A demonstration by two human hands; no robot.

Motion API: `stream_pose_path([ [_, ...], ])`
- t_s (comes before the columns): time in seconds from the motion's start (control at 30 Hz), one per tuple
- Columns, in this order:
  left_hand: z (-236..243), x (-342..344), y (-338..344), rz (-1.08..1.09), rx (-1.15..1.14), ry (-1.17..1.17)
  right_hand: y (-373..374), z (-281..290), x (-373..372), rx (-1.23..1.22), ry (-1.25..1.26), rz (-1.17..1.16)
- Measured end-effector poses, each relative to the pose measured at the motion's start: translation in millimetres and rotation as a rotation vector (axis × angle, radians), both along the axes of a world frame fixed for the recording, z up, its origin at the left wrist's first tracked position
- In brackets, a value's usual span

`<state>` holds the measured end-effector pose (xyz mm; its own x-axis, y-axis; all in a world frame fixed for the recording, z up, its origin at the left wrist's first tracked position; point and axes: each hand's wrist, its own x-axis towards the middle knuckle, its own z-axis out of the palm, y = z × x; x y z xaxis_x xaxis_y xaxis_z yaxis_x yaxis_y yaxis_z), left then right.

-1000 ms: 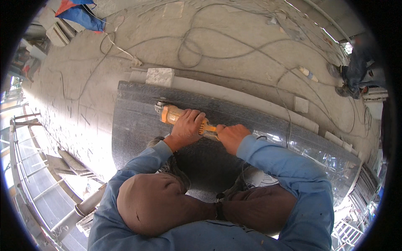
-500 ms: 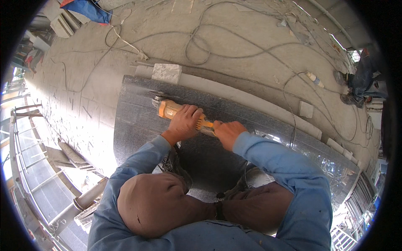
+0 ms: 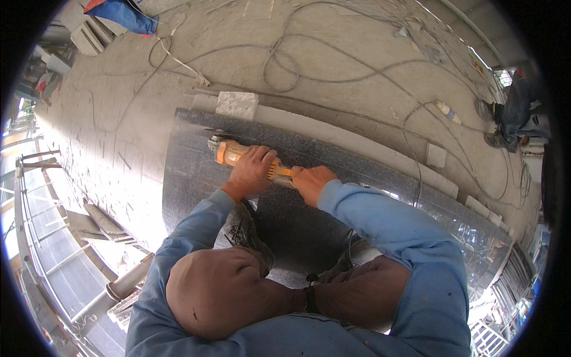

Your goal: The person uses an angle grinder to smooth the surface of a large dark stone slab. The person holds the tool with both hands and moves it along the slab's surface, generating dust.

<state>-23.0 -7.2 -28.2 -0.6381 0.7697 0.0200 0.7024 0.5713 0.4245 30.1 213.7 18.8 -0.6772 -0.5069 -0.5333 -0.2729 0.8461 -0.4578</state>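
Grinder: An orange-yellow angle grinder (image 3: 233,153) lies slantwise over a dark stone slab (image 3: 187,196), just left of and above the centre of the frame, its head toward the upper left.
Left hand: The worker's left hand (image 3: 252,169) is wrapped over the tool's body, fingers closed around its rear part.
Right hand: The right hand (image 3: 312,184) grips the tool's narrow tail end, fingers folded around it, just beside the left.
Disc: A dark disc (image 3: 216,132) sits at the head, close over the slab's upper left; whether it touches the stone cannot be told. A thin pale haze spreads to its left.
Slab: The stone spans the frame from centre left to lower right, its right part shiny with reflections.
Far edge: A pale strip (image 3: 333,134) runs along the slab's upper edge; a rough white block (image 3: 237,105) sits at the strip's left end, and a smaller pale block (image 3: 436,155) lies beyond it at right.
Worker: Light blue sleeves (image 3: 389,221) reach up from the bottom of the frame, around bent knees in brown trousers (image 3: 211,288).
Floor: A dark cable (image 3: 324,78) loops across the dusty floor (image 3: 214,30) at upper centre; a blue-and-red cloth (image 3: 124,15) lies at upper left.
Bystander: The legs of another person (image 3: 516,116) show at upper right, near a white-and-blue connector (image 3: 448,112).
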Motion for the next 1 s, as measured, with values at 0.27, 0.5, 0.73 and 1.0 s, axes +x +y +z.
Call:
stream_pose_path([
  [0.27, -0.6, 0.6, -2.2, -0.003, -0.021, -0.013, 1.6, 13.0, -0.7, -0.007, -0.021, 0.003],
  [0.5, 5.8, 21.9, 23.7, -0.033, 0.019, -0.004, 25.3, 23.7, 22.1, 0.042, -0.032, -0.002],
  [0.73, 14.6, 42.7, 54.1, -0.058, 0.053, -0.003, 52.9, 36.8, 46.6, 0.067, -0.009, -0.035],
  [1.0, 24.7, 49.0, 68.5, -0.069, 0.101, 0.015, 64.6, 55.8, 51.8, 0.112, -0.024, -0.026],
])
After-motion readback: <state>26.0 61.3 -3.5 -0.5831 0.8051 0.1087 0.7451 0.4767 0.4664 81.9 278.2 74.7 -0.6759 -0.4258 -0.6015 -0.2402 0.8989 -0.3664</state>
